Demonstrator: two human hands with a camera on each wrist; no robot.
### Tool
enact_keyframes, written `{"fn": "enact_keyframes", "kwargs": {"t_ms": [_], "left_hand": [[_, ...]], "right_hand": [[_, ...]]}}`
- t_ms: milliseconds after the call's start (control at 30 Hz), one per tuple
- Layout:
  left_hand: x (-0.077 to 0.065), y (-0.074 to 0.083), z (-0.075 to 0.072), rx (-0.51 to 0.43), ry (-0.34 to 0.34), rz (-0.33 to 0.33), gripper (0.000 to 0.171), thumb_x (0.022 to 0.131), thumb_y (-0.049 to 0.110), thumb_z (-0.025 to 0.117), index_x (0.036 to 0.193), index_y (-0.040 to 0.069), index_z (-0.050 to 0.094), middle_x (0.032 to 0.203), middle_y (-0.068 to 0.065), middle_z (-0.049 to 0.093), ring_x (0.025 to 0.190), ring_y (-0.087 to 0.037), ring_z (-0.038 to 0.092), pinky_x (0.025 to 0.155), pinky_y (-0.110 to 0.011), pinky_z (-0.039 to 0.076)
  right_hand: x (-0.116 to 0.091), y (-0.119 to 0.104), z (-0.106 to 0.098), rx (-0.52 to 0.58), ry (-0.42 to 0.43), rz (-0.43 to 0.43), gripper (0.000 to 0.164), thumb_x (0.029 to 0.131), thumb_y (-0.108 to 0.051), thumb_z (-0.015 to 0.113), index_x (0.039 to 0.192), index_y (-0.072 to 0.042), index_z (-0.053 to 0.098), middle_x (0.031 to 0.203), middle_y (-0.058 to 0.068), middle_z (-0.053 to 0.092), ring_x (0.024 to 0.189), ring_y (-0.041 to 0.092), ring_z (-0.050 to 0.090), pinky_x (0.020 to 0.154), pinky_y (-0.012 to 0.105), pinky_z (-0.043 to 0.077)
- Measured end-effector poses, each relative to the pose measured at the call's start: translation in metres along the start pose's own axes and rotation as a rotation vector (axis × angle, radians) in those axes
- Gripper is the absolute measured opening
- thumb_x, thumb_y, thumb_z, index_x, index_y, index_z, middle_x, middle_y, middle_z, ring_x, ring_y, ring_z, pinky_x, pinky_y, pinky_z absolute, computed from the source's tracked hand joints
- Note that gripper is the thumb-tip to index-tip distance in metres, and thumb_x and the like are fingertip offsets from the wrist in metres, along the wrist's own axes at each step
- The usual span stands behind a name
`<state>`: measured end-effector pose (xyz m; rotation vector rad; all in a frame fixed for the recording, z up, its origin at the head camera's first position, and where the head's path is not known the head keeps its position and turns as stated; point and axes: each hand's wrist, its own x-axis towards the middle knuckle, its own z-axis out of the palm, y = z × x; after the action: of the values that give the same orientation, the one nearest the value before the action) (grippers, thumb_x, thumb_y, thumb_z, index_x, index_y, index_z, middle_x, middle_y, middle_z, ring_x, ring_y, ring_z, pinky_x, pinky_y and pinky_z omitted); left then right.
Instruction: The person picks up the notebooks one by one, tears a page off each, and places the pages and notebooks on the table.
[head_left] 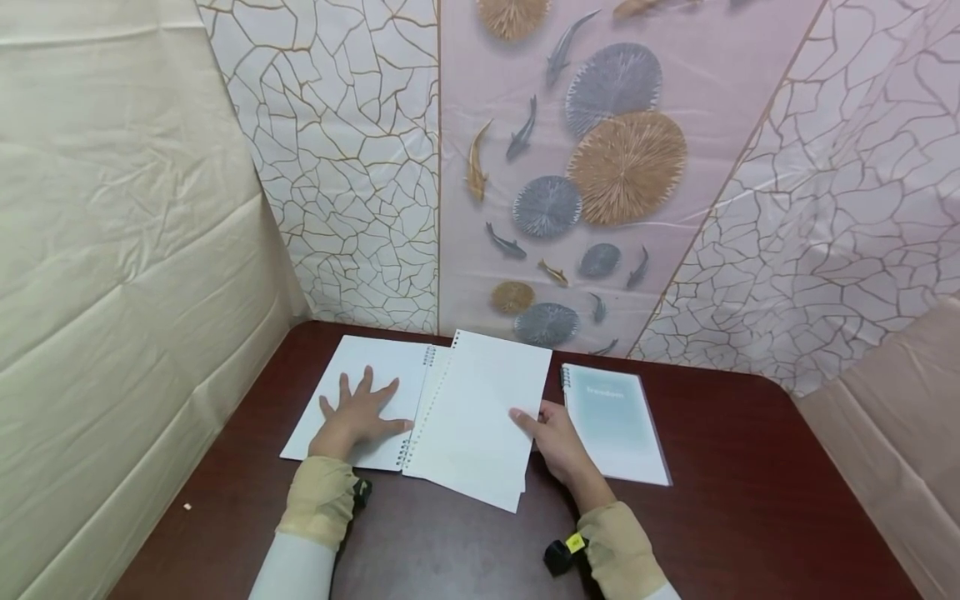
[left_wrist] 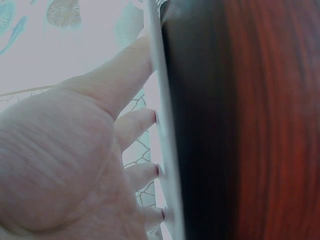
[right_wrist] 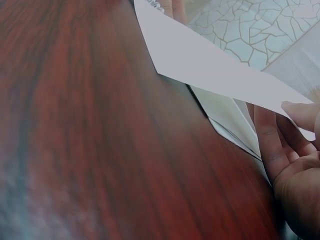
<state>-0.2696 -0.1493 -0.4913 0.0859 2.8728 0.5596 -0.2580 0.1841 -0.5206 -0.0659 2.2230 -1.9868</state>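
A spiral notebook (head_left: pixel 405 358) lies spread on the table, its rings in the middle. My left hand (head_left: pixel 360 417) rests on its left page with fingers spread; in the left wrist view the fingertips press against the page edge-on. Over the right side lies a white sheet (head_left: pixel 480 417) with a row of punched holes down its left edge. At the top, those holes stand apart from the rings. My right hand (head_left: pixel 561 446) pinches the sheet's right edge, thumb above and fingers beneath. The right wrist view has the sheet (right_wrist: pixel 215 65) lifted over the pages below.
To the right lies a second spiral notebook (head_left: pixel 611 425) with a pale blue cover reading "freedom". A tiny white scrap (head_left: pixel 187 506) is on the dark wooden table (head_left: pixel 735 500) at the left. Patterned cloth hangs behind the table, with plain beige cloth at the left side.
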Motion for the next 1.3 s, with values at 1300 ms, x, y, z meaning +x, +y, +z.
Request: {"fn": "enact_keyframes", "kwargs": {"t_ms": [1300], "left_hand": [[-0.0011,0.0011,-0.0002,-0.006,0.006,0.001,0.086,0.088,0.06,0.068,0.159,0.023,0.035,0.168,-0.026,0.005,0.147,-0.057,-0.01,0.108,-0.085,-0.001]], "right_hand": [[0.0018,0.0015,-0.0008,0.008,0.01,0.003,0.027,0.103,-0.018,0.064,0.124,-0.002,0.069,0.104,0.016,0.078,0.088,0.025,0.075,0.07,0.035,0.063]]}}
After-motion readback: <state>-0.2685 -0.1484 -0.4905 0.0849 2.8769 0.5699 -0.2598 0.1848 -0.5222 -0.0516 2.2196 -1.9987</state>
